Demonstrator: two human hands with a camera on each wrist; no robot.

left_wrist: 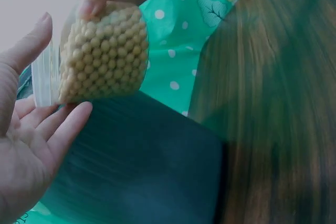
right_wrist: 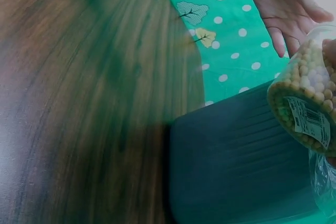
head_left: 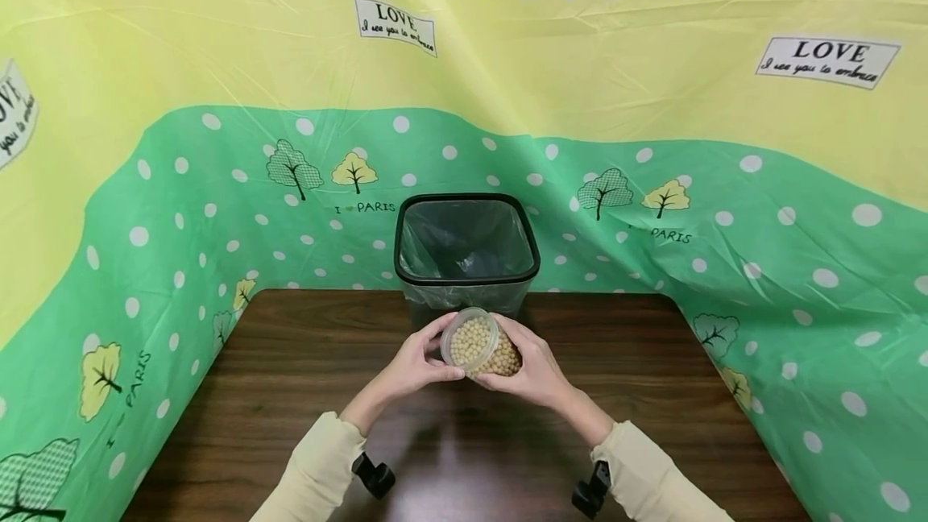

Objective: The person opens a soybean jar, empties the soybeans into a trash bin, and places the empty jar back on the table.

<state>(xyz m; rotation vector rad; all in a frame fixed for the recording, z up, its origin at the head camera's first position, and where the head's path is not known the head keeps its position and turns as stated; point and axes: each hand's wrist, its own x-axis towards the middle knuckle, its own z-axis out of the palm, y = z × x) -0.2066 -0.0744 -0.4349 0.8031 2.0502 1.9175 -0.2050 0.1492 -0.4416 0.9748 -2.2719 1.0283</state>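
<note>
Just beyond the left grip [head_left: 413, 365] and right grip [head_left: 532, 365] stands a dark bin [head_left: 467, 281], its mouth a rounded square, lined with a clear bag [head_left: 464, 240]. Dark wood-grain counter [head_left: 290, 393] spreads beneath both. Past them and to either side hangs cloth [head_left: 217, 131]: dotted green with trees below, yellow with "LOVE" panels above.

Patterned cloth [head_left: 239, 184] round a wood-grain table [head_left: 290, 345] marks a screened-off booth.
</note>
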